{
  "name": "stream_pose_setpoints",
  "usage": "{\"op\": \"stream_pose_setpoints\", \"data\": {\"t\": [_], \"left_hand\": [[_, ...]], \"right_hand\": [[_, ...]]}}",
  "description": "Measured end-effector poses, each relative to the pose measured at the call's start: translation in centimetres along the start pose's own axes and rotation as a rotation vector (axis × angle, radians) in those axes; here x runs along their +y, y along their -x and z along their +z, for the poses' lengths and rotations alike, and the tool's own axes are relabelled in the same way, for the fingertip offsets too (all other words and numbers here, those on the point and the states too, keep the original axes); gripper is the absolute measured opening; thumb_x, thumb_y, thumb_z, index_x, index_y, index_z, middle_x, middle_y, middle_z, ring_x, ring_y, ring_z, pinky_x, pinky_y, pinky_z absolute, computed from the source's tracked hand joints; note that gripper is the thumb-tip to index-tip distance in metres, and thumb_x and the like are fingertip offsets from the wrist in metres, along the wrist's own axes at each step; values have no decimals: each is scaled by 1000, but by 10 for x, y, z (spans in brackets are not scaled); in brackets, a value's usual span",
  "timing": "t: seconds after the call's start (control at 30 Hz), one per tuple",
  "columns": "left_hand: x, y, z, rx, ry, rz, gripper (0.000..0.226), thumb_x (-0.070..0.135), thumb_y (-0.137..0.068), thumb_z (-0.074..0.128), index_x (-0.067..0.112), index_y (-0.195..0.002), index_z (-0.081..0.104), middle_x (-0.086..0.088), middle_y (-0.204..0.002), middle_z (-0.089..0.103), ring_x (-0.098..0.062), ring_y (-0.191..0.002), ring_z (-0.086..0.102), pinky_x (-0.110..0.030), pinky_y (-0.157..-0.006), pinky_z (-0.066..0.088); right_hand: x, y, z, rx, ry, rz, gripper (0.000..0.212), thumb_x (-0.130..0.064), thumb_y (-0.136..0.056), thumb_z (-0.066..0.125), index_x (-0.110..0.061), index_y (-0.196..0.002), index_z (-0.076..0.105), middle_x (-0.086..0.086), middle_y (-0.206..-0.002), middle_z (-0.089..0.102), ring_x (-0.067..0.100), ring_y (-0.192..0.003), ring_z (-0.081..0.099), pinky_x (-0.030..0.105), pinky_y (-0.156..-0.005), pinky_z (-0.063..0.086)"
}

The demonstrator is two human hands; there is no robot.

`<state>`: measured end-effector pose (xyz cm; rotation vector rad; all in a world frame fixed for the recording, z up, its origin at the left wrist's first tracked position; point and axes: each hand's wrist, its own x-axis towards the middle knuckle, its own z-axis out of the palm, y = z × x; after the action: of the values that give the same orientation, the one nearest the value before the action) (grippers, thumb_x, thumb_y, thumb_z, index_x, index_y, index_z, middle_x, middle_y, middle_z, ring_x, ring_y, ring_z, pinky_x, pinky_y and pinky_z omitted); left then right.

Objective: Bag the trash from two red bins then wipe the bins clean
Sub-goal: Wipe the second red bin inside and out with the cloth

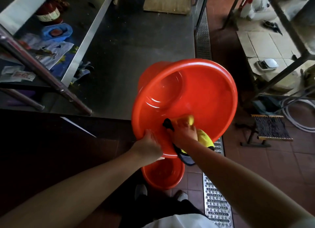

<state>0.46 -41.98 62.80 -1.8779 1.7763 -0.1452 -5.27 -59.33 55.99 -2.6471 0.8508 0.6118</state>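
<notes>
Tilting toward the camera (opening up), red bin (pixel 196 91) held by left hand (pixel 149 146).

Steel table (pixel 136 40) is mostly bare, just a flat board or mat, hard to tell which (pixel 167 1), at the far end and a crumpled rag (pixel 83 70) by the left edge. Tiled floor (pixel 255 159) has the second red bin (pixel 163 174), a drain grate (pixel 216 202) and a small stool (pixel 271 128).

A tilted red bin (pixel 196 94) is being gripped at its rim by the left hand (pixel 150 146) while a yellow cloth (pixel 203 135) is being pressed inside by the right hand (pixel 183 133).
</notes>
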Motion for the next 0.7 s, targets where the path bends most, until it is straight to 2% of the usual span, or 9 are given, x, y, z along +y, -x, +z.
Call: {"op": "stream_pose_setpoints", "data": {"t": [0.07, 0.17, 0.27, 0.37, 0.47, 0.53, 0.57, 0.63, 0.7], "left_hand": [[-2, 1, 2, 10, -7, -36, 39, 29, -74, 54, 1, -89, 77, -19, -80, 73, -36, -75, 71, -45, -74, 58], [0, 6, 8, -11, -76, -34, 36, 37, -70, 69, 8, -89, 79, -17, -86, 74, -33, -81, 72, -45, -78, 58], [4, 4, 6, -18, -100, 1, 35, 42, -69, 73, 12, -87, 80, -16, -88, 75, -32, -83, 72, -46, -79, 58], [2, 1, 1, 34, -65, -15, 32, 37, -65, 71, 9, -80, 79, -17, -80, 74, -33, -77, 72, -44, -76, 58], [-1, 1, 3, 51, -14, -38, 41, 42, -62, 77, 6, -83, 79, -18, -81, 73, -34, -75, 71, -43, -74, 58], [-1, 3, 5, 40, -49, -36, 41, 42, -62, 77, 10, -86, 80, -16, -84, 74, -32, -78, 72, -42, -76, 58], [2, 5, 5, 20, -68, -22, 39, 40, -64, 76, 11, -90, 80, -16, -88, 75, -32, -81, 72, -43, -78, 58], [5, 7, 4, -15, -95, -1, 37, 35, -70, 71, 9, -95, 78, -18, -93, 74, -33, -85, 72, -45, -80, 57], [1, 5, -1, -8, -101, -13, 31, 27, -74, 59, 9, -89, 78, -17, -88, 75, -32, -81, 72, -44, -79, 58]], "right_hand": [[-22, 6, 14, -70, -155, -130, 57, -61, -100, 30, -37, -152, 28, 4, -156, 38, 29, -144, 35, 51, -114, 29], [0, 1, 7, -58, -172, -243, 58, -65, -97, 35, -49, -151, 23, -5, -158, 34, 27, -141, 40, 49, -113, 36], [27, -20, -5, 40, 78, -98, 53, -59, -97, 42, -44, -147, 32, -3, -153, 39, 28, -141, 35, 47, -115, 30], [-6, -25, 6, -2, -61, -20, 52, -57, -99, 39, -40, -148, 34, 6, -146, 50, 31, -134, 45, 47, -111, 28], [-29, -15, 19, -53, -302, -218, 53, -60, -99, 40, -45, -149, 33, 3, -146, 51, 30, -129, 52, 46, -108, 39], [-7, -18, 9, -22, -234, -302, 58, -62, -97, 42, -49, -151, 28, -1, -152, 43, 27, -136, 45, 47, -111, 39], [7, -25, 4, 11, -99, -275, 58, -63, -96, 42, -50, -151, 26, 0, -154, 39, 29, -139, 39, 49, -114, 35], [27, -39, -2, 61, 113, -83, 54, -58, -97, 43, -46, -148, 30, 5, -154, 37, 32, -143, 30, 49, -118, 25], [15, -46, 4, 71, 86, 19, 48, -50, -100, 40, -39, -147, 34, 8, -150, 43, 30, -143, 32, 48, -118, 20]]}}
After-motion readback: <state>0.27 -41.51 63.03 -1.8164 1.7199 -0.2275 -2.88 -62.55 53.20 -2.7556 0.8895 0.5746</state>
